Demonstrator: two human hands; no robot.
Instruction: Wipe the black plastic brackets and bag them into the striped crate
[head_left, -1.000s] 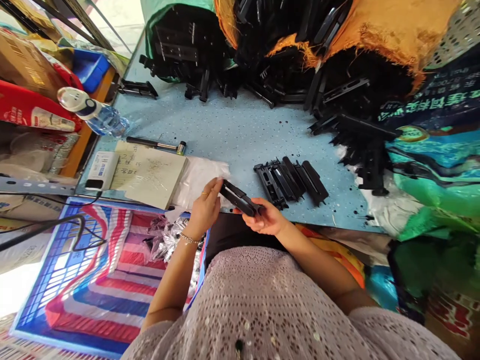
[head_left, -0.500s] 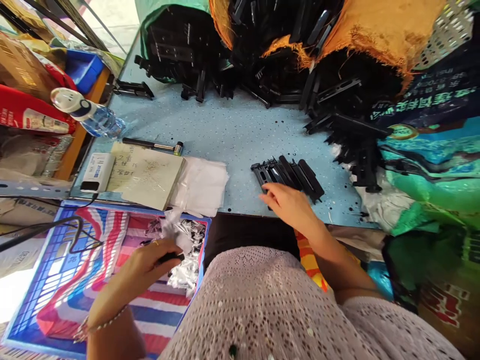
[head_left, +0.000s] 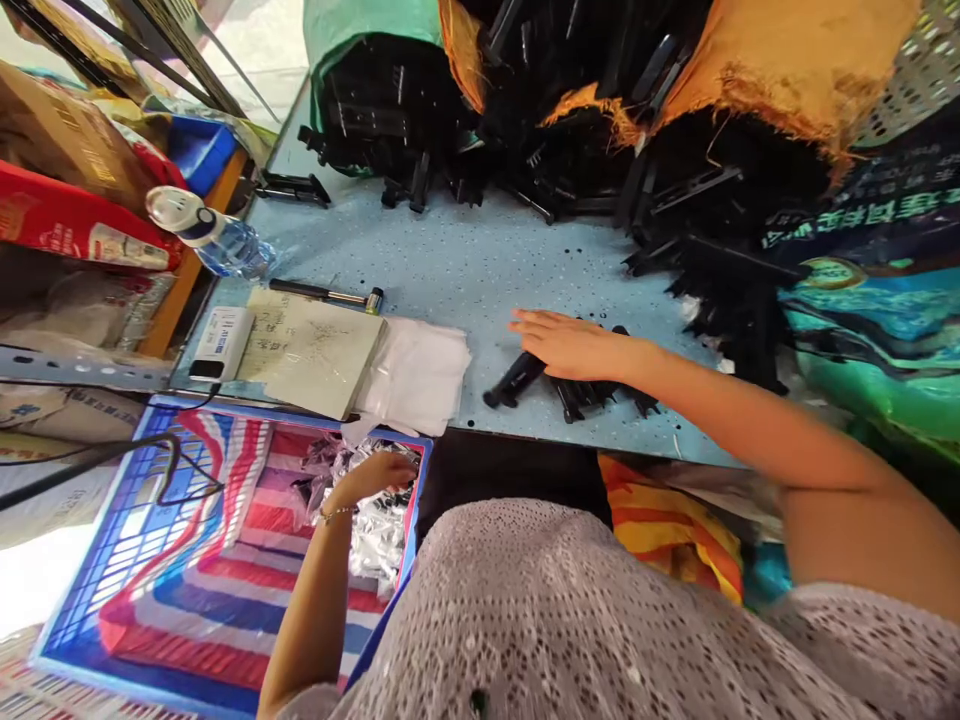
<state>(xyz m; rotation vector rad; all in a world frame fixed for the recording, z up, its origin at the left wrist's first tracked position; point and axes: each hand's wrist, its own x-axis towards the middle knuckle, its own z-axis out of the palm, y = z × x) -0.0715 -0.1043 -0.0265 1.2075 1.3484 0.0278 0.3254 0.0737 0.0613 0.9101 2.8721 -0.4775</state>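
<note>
My right hand [head_left: 566,345] lies palm down over several black plastic parts [head_left: 574,398] near the table's front edge, fingers stretched to the left. One black part [head_left: 516,380] sticks out at an angle below its fingertips; whether the fingers grip it is hidden. Down in the blue crate [head_left: 157,400], my left hand [head_left: 379,473] reaches over a pile of small silvery and clear packets [head_left: 377,545]. Its fingertips are curled out of sight among the packets, and what they hold, if anything, cannot be made out.
Left on the table [head_left: 450,260] are a cardboard pad [head_left: 322,350], white sheets [head_left: 420,370], a hammer [head_left: 322,292], a white box [head_left: 223,342] and a water bottle [head_left: 217,235]. Sacks of black parts line the back; plastic bags [head_left: 885,330] lie right.
My right hand has moved up over the black parts, and one part now points left. My left hand has moved right and up within the crate; the dark item near its fingers no longer shows.
</note>
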